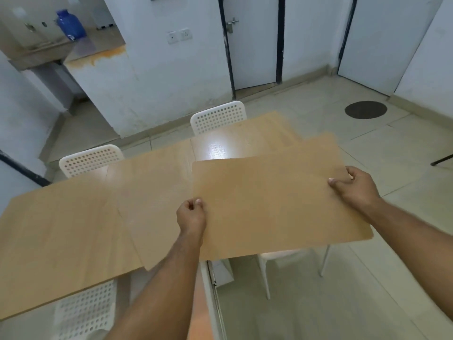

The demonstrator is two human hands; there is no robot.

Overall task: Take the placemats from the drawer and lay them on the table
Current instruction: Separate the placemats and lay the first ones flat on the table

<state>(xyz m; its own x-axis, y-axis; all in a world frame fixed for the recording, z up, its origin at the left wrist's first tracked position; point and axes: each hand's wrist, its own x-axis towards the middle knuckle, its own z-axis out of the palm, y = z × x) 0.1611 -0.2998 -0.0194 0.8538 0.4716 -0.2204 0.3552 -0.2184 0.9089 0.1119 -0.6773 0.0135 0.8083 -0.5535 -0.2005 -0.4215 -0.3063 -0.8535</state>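
Over the table [61, 217], both hands [191, 213] pinching placemats [269, 204]

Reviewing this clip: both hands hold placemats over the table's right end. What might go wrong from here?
1. The left hand and right hand pinch only the edges of the top placemat; a second placemat peeks out behind and may slide free.
2. The mats hang past the table edge, so one laid there could overhang or fall.
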